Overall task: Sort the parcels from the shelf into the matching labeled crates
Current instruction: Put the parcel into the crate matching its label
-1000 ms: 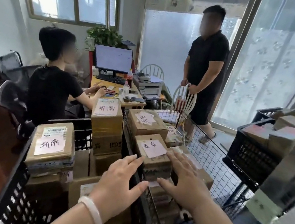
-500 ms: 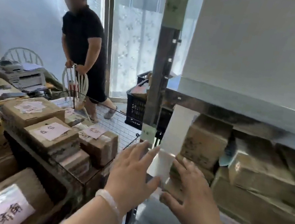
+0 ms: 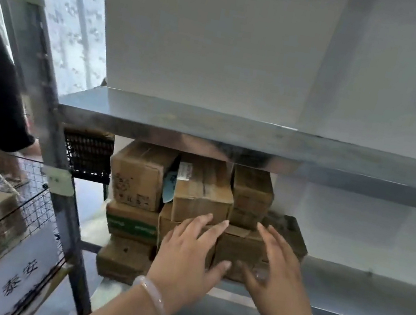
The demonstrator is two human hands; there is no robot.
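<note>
Left hand (image 3: 184, 253) and right hand (image 3: 274, 271) are spread wide with straight fingers, in front of the brown parcels (image 3: 140, 173). They sit stacked at the left end of a grey metal shelf (image 3: 356, 303), against a white wall (image 3: 354, 233). The top middle parcel (image 3: 202, 198) runs long-ways to the back, its short end facing out. A wire crate (image 3: 35, 199) stands to the left.

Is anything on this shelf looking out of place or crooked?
Yes. A pale blue packet is wedged upright between the left box and the middle box in the top row. The middle box also juts forward, slightly askew.
</note>
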